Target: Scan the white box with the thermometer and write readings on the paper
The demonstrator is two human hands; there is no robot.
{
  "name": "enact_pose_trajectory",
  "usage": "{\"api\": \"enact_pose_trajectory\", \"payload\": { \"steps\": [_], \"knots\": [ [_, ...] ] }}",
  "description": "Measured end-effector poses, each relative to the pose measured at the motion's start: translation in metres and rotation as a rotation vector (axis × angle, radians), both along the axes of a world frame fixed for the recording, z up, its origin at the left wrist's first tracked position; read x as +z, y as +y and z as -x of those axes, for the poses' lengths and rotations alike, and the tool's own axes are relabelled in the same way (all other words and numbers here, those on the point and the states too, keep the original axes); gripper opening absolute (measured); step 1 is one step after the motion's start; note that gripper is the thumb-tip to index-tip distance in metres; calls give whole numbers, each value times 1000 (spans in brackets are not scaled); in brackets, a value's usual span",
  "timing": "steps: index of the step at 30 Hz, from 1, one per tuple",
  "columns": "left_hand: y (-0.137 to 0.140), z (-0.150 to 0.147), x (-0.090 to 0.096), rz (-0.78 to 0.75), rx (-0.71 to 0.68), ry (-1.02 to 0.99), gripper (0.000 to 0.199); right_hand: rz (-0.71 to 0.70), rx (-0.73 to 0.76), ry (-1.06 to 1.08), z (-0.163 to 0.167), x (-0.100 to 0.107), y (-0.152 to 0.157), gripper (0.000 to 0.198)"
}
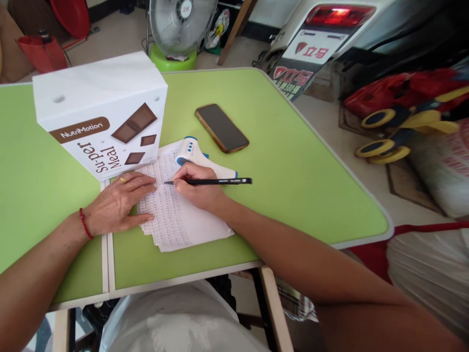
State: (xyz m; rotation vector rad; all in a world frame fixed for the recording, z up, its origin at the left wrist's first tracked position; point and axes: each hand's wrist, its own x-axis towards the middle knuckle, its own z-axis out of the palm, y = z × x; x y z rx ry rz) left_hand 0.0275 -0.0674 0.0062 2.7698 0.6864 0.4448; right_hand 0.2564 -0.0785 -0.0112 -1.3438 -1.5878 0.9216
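Rows of handwriting cover the left part of the white paper sheets (pixel 205 227), which lie stacked on the green table. My right hand (pixel 201 188) is closed around a black pen (pixel 220 181), its tip at the written lines. Fingers spread, my left hand (pixel 120 203) rests flat at the left edge of the paper, with a gold ring on one finger and a red cord on the wrist. Just beyond my right hand lies a white and blue infrared thermometer (pixel 205 159), partly hidden by that hand.
A large white box (pixel 98 88) stands behind my left hand. Farther back lies a smartphone (pixel 222 128) in a brown case. The green table (pixel 293 195) has a pale rim and a seam at left. Beyond are a fan (pixel 183 24) and a scooter (pixel 311 44).
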Motion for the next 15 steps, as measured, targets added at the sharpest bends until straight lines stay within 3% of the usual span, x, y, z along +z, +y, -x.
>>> {"api": "enact_pose_trajectory", "payload": {
  "steps": [15],
  "knots": [
    [0, -1, -1, -10, -11, 0, 53, -52, 30, -25, -2, -2, 0, 8]
  ]
}}
